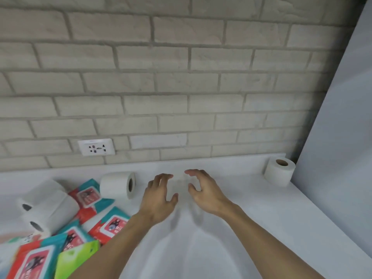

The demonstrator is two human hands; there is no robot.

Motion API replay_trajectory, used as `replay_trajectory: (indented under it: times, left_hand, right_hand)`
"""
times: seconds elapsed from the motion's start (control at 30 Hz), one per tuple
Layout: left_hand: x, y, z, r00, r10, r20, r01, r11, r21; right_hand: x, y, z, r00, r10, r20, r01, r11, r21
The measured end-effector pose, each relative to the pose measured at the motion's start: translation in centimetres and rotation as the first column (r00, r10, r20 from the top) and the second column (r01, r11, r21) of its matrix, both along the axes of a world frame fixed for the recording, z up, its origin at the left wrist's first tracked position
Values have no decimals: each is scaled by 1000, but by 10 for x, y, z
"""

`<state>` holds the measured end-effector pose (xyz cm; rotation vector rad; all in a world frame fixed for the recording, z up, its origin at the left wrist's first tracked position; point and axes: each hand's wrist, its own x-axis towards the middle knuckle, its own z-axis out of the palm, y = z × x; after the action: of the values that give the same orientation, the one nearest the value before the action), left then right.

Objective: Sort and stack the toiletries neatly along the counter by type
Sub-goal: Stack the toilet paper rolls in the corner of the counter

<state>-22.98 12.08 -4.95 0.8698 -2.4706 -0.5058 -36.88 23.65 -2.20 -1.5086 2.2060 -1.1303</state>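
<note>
My left hand (159, 196) and my right hand (205, 192) hover side by side over the white counter (231, 228), fingers spread and curved, holding nothing. A toilet roll (117, 187) lies on its side just left of my left hand. Another toilet roll (279, 171) stands upright in the far right corner. At the left, more toilet rolls (46, 204) lie in a heap with several red and teal wet-wipe packs (108, 224) and a green pack (74, 258).
A brick wall runs behind the counter, with a white socket (96, 147) low on it. A plain white panel (338, 137) closes the right side. The counter's front edge slants down at the lower right.
</note>
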Motion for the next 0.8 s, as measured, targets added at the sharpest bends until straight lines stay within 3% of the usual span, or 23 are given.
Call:
replay_trajectory:
  times: [0.3,0.6,0.8]
  left_hand:
    - [81,-65,3,958,94,270,-46,983,-179]
    - [110,-128,7,877,178,447,-61,963,-263]
    - [112,-161,-2,835,158,527,-30,970,-242]
  right_hand:
    - [61,-59,-4,985,171,10,-168,952,256]
    - [102,-119,-17,986,146,82,-167,910,379]
    - [127,-158,-33,979,67,195,-135,924,357]
